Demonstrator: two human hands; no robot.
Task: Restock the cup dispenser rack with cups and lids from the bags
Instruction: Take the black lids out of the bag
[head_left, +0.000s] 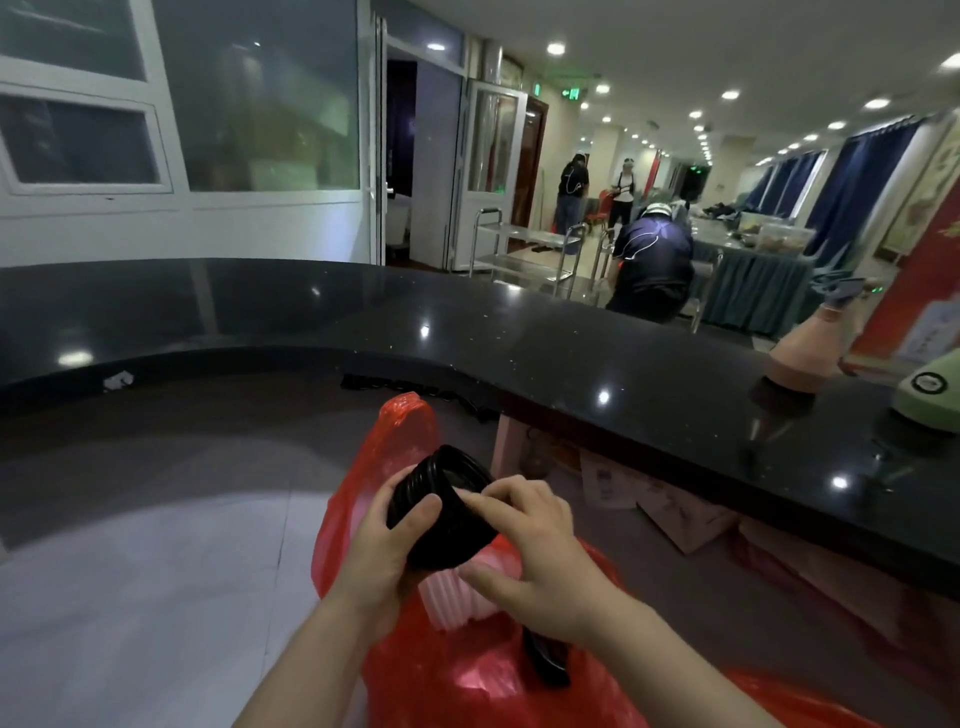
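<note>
At lower centre of the frame, a stack of black lids (441, 512) is gripped by the curled fingers of the left hand (387, 551) above a red bag (467, 670). The stack's top rim is pinched by the right hand (540, 561). White cups (457, 592) are seen inside the bag, below the black bench (571, 343).

Stack of black lids (441, 512) in both hands (above red bag (467, 654))
</note>
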